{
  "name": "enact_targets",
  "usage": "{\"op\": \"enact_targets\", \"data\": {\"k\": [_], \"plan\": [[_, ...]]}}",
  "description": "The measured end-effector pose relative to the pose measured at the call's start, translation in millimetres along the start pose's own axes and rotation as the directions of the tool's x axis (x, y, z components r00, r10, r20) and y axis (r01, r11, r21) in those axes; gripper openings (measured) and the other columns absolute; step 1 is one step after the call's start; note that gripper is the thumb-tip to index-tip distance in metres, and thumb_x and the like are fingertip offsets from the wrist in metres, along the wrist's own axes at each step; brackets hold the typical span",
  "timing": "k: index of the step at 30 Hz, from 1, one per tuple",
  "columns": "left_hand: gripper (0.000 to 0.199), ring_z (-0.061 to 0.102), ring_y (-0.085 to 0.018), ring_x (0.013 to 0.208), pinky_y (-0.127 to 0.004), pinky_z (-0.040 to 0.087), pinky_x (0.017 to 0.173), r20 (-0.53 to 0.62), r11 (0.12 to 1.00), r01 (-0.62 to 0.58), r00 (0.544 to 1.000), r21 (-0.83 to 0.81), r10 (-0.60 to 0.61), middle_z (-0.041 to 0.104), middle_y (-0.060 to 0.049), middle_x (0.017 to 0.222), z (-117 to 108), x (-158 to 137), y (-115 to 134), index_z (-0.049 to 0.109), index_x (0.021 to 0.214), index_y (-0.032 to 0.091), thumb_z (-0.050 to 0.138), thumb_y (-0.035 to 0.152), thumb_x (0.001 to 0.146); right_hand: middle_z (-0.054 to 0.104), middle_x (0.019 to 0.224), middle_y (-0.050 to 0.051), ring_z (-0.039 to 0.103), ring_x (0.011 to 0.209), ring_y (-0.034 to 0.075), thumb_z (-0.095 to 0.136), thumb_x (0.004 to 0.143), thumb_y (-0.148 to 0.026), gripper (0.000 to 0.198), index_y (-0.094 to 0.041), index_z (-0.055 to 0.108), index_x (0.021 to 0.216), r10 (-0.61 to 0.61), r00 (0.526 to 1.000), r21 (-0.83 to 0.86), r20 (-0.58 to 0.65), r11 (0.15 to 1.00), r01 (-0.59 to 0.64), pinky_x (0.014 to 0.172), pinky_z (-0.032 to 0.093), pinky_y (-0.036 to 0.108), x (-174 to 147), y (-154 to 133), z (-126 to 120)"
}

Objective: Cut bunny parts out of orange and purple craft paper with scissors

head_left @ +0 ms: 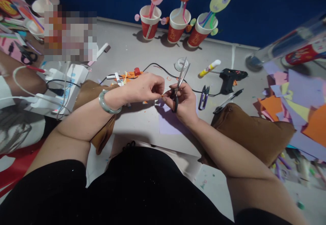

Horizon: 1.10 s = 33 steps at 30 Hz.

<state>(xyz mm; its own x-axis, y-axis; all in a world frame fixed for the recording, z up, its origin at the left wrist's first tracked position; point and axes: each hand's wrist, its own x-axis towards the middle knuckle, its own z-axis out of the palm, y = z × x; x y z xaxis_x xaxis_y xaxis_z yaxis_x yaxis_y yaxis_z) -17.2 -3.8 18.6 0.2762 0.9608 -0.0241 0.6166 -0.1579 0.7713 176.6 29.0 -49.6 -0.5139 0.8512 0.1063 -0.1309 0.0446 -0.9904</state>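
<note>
In the head view, the left hand [145, 88] comes in over the grey table [119, 48] with a pale green bangle [102, 103] around its wrist. Its thumb and index finger are pinched together on a small orange piece [162, 96]; what the piece is made of is too small to tell. The right hand [185, 104] meets it there, thumb and fingertips close against the same piece, while its fingers also hold a pair of scissors [178, 84] by the dark handles. The 2 blades point up and away from the body, slightly apart at the tips. The orange piece sits between the 2 hands, above the near edge of the table.

Below the right hand lies a sheet of lilac paper [170, 125]. Beyond the hands, a black cord [168, 70] crosses the table, and a roll of tape [179, 64] lies near the scissor tips. Farther right are a yellow tube with a white end [207, 70], a black glue gun [226, 79], purple snips [203, 98] and a black pen [229, 101].

At the back stand 3 red-and-white paper cups [149, 28], each with a paper face on straws: 1 pink, 1 reddish brown, 1 yellow. A brown cushion [251, 133] lies beside the right forearm, with coloured paper scraps [295, 96] past it. At the left are a white power strip [72, 80] and another person's arm [24, 73].
</note>
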Motion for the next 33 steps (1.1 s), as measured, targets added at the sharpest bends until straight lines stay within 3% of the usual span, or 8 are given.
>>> {"op": "enact_targets", "data": {"k": [6,14,19,25,33], "plan": [[0.008,0.057,-0.01,0.063,-0.021,0.041,0.06,-0.04,0.997,-0.066,0.997,0.025,0.067,0.064,0.002,0.068,5,1,-6,0.062,0.079,0.016,0.064,0.011,0.073,0.07,0.075,-0.005,0.068,0.069,0.014,0.095,0.065,-0.043,0.054,-0.026,0.056,0.099,0.006,1.0,0.002,-0.013,1.0,-0.006,0.068,0.056,0.03,0,-2,2],[0.01,0.057,-0.009,0.063,-0.022,0.045,0.062,-0.082,0.988,-0.102,0.992,-0.119,0.093,0.064,0.002,0.07,6,1,-5,0.061,0.081,0.016,0.061,0.008,0.074,0.067,0.071,-0.006,0.063,0.064,0.012,0.095,0.066,-0.036,0.051,-0.027,0.056,0.098,0.025,0.999,0.009,-0.033,1.0,-0.024,0.064,0.052,0.027,1,-3,1],[0.015,0.061,-0.009,0.062,-0.021,0.048,0.062,-0.091,0.968,-0.013,0.996,-0.25,-0.01,0.063,0.003,0.068,7,2,-4,0.062,0.084,0.016,0.061,0.004,0.075,0.067,0.072,-0.007,0.061,0.062,0.011,0.094,0.065,-0.035,0.05,-0.027,0.056,0.097,0.053,0.998,0.046,-0.04,0.998,-0.051,0.063,0.05,0.026,2,-3,1],[0.01,0.064,-0.009,0.06,-0.02,0.052,0.058,-0.045,0.838,0.172,0.973,-0.518,-0.227,0.069,-0.001,0.072,16,4,0,0.067,0.093,0.012,0.065,0.01,0.083,0.064,0.073,-0.009,0.059,0.059,0.01,0.091,0.066,-0.037,0.05,-0.028,0.055,0.099,0.099,0.988,0.129,-0.118,0.988,-0.084,0.061,0.05,0.026,9,-2,-5],[0.008,0.059,-0.007,0.054,-0.019,0.047,0.053,-0.12,0.867,0.15,0.965,-0.476,-0.232,0.067,-0.001,0.06,21,4,5,0.076,0.08,0.01,0.074,0.017,0.081,0.066,0.073,-0.009,0.058,0.058,0.009,0.095,0.063,-0.038,0.053,-0.028,0.056,0.098,0.121,0.98,0.187,-0.156,0.978,-0.091,0.06,0.049,0.026,9,-4,-5]]}}
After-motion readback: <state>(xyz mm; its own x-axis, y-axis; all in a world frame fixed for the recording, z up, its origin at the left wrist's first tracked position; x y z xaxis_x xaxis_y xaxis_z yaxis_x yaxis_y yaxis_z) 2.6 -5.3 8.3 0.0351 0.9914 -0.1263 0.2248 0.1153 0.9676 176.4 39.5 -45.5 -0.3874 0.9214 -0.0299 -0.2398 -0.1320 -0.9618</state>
